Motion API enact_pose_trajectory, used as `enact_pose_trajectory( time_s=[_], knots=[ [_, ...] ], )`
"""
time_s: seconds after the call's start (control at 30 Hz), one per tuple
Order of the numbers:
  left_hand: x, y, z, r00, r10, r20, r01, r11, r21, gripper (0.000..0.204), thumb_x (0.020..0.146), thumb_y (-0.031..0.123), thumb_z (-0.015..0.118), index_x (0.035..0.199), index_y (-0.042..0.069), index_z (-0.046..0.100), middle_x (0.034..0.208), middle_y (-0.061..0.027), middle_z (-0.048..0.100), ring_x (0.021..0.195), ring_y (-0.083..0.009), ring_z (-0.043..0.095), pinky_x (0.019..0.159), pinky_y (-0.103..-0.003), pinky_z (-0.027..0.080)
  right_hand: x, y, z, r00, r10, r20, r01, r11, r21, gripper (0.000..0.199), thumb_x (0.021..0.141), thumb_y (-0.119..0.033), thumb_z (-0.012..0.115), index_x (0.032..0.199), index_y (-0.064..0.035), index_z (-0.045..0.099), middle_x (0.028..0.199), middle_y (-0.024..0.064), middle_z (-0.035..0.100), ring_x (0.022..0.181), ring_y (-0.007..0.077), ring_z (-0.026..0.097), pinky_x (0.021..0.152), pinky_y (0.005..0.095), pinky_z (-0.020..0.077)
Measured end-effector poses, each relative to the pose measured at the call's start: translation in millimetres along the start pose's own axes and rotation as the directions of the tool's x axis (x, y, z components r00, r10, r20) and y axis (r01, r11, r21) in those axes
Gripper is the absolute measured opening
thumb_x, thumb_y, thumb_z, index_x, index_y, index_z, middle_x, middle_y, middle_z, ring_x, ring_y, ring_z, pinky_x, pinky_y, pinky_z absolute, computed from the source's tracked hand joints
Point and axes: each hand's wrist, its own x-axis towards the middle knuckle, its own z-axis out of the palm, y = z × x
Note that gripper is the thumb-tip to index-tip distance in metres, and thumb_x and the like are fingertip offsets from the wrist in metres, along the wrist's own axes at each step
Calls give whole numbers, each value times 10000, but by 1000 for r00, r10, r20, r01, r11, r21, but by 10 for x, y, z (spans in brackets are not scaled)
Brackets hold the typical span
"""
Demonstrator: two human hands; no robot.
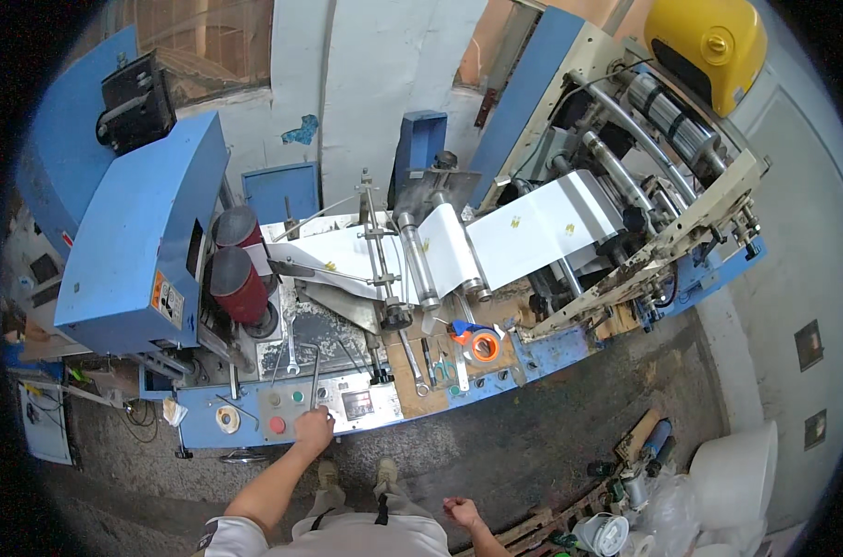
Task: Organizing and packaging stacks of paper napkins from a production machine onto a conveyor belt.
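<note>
My left hand (315,427) is at the front edge of the machine bed, its fingers closed around the lower end of an L-shaped hex key (314,376). The key stands up over the control panel (329,397), between a red button (277,424) and a small screen (357,403). My right hand (460,511) hangs low beside my body, away from the machine, fingers curled with nothing visible in them. Behind the key lies an open-ended wrench (292,351). A white paper web (533,232) with small yellow prints runs over the rollers.
Right of the panel lie a combination wrench (416,367), an orange tape roll (485,346) and other hand tools. A cream tape roll (227,420) sits at the left. Two dark red cylinders (234,283) stand beside the blue housing (134,251). Wrapped rolls (732,473) and a white bucket (607,534) are lower right.
</note>
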Motion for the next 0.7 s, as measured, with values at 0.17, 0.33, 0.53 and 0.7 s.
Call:
enact_pose_trajectory(
  time_s=[0.17,0.33,0.53,0.7],
  knots=[
    [-3,21,-28,1000,3,5,-3,1000,10,250,849,279,633,947,49,628,878,-196,696,811,-380,688,703,-503,546,-38,-23,26,999,-37,-7,37,999,-15,244,933,-246,688,981,-7,692,839,29,682,717,131,624,669,282,520],
    [-7,4,-31,1000,-4,-2,4,1000,3,224,847,267,637,921,56,638,879,-193,696,816,-383,687,722,-500,548,-59,-93,53,1000,-25,-4,25,1000,-11,236,933,-238,688,1004,-13,695,847,29,686,721,131,627,660,284,519],
    [2,35,-55,1000,1,-19,-1,1000,-22,194,844,245,639,910,62,642,889,-187,696,822,-384,683,730,-501,548,-58,-126,54,1000,-4,-4,4,1000,31,232,933,-231,687,1030,-21,700,846,27,688,714,128,626,651,285,518],
    [-9,0,-34,999,19,-41,-20,1000,-22,180,835,235,640,909,70,643,892,-178,694,827,-375,682,720,-500,547,-52,-189,83,999,27,-46,-32,993,-116,228,930,-233,689,1015,-22,706,843,27,692,706,123,623,645,283,512]
  ],
)
